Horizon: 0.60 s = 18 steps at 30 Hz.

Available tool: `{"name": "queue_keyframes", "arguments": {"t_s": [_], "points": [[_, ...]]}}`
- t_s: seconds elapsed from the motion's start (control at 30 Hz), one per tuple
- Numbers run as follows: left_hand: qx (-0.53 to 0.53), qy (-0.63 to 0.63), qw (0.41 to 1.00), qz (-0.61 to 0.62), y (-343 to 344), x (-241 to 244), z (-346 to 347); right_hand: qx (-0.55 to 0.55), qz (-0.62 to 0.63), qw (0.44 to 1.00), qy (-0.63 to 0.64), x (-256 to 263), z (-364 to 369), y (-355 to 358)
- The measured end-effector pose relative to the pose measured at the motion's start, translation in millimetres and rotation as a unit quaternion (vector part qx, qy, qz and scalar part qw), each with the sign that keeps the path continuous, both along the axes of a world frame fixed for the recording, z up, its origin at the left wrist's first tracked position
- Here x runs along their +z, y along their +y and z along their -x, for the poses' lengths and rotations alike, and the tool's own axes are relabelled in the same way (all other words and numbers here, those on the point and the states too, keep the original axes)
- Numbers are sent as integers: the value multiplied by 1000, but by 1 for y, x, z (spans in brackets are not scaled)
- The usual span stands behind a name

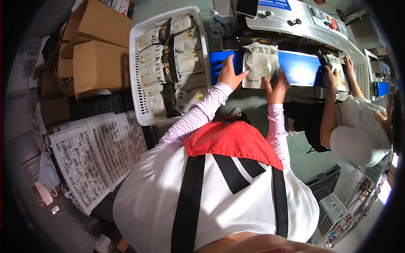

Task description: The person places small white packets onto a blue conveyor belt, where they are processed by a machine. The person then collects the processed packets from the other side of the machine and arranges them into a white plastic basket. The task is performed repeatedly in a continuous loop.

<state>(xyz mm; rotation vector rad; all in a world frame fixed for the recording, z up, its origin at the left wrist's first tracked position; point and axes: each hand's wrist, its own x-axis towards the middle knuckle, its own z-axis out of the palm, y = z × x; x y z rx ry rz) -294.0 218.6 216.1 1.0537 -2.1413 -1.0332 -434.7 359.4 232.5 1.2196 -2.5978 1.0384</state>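
Observation:
A pale stand-up pouch (261, 64) with printed writing lies across the blue conveyor belt (299, 68), its dark top edge toward the machine. My left hand (228, 75) is at the pouch's left side, fingers spread, the thumb tip at the pouch's edge. On the other side, my right hand (276, 88) has its thumb on the lower right front of the pouch and its fingers along the right edge. Left of the belt, a white plastic basket (135, 104) holds two columns of similar pouches (190, 61). Behind the belt stands a metal sealing machine (278, 22) with knobs.
To the right, a co-worker's hands (330, 77) hold another pouch (337, 71) by the belt. A phone (246, 8) rests on the machine, which has a red button (333, 24). Cardboard boxes (101, 66) and white slatted crates (95, 158) stand at left.

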Motion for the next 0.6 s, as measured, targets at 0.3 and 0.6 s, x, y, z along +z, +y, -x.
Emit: {"name": "queue_keyframes", "arguments": {"t_s": [0.3, 0.6], "points": [[26, -57, 998, 15, 19, 3, 40, 50, 58, 948, -309, -7, 10, -10], [29, -60, 997, 41, 5, -1, 13, 101, 42, 967, -230, -3, -10, -26]]}}
